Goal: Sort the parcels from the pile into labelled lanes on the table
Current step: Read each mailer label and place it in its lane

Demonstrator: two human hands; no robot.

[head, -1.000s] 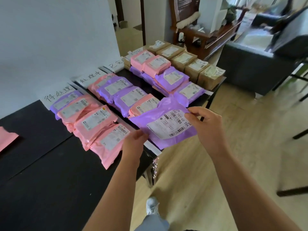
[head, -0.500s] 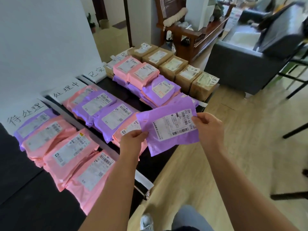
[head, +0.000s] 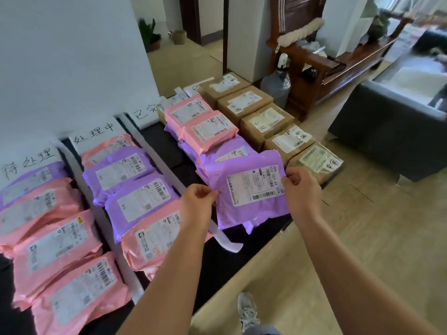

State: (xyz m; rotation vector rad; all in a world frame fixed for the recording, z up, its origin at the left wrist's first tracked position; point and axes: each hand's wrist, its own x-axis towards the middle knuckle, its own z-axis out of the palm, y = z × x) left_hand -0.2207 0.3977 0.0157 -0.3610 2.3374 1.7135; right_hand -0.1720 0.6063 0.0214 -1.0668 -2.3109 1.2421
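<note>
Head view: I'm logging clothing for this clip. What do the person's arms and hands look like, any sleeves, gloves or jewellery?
Both hands are bare: the left hand and right hand show no gloves and no rings that can be seen. The left forearm and right forearm are uncovered to the frame edge, with no sleeve, watch or bracelet in view.

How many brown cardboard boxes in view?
5 brown cardboard boxes in one row at the right end of the black table: nearest, next, middle, fourth, farthest. A tan edge behind the pink plastic mailers may be a sixth.
</note>
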